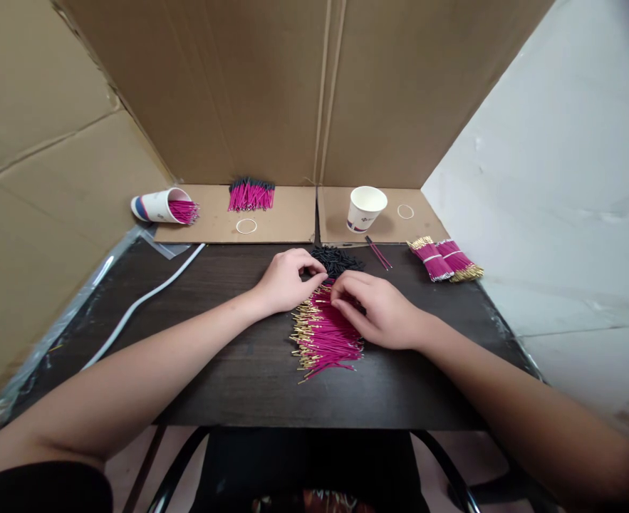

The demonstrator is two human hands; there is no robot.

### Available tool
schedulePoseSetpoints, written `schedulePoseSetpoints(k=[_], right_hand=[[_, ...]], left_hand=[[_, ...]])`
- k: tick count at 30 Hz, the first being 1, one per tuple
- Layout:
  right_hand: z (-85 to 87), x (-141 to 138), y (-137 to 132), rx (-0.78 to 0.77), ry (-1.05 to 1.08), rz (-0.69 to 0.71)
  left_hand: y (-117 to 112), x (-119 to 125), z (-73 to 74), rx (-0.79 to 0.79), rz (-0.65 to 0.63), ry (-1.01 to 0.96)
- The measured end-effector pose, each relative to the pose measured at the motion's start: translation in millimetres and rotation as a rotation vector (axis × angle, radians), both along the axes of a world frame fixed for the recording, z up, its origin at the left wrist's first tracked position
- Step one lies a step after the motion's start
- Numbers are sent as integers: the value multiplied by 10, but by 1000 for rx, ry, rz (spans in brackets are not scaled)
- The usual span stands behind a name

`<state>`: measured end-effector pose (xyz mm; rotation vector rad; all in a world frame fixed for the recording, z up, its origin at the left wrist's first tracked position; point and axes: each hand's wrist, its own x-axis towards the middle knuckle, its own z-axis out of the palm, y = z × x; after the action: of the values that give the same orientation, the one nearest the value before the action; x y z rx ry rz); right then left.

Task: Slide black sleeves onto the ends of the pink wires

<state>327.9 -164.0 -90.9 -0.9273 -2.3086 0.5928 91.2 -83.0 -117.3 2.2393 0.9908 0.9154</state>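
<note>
My left hand (291, 280) is closed in a pinch at the left edge of a heap of small black sleeves (338, 261). Whatever its fingertips hold is too small to make out. Just to the right, my right hand (381, 306) hovers over a pile of magenta wires (329, 331) with gold-coloured pin ends on the left. Its thumb and fingers are drawn together, and anything between them is hidden. The wires lie side by side on the dark table (250, 377), right below the black heap. Two loose magenta wires with dark ends (379, 254) rest beyond my right hand.
A tipped paper cup (157, 206) with magenta wires lies back left. Black-tipped wires (251, 195) sit on the cardboard strip (293, 214), near a rubber band (246, 226). An upright cup (366, 208), another band (405, 211) and banded wire bundles (442, 259) are right. A white cable (143, 303) crosses left.
</note>
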Motion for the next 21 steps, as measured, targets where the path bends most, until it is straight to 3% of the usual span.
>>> schedulePoseSetpoints(k=[8, 21], right_hand=[[-132, 76, 146, 24, 137, -292], [-222, 105, 215, 39, 99, -351]], left_hand=[[3, -5, 18, -43, -13, 42], [-21, -3, 43, -27, -6, 5]])
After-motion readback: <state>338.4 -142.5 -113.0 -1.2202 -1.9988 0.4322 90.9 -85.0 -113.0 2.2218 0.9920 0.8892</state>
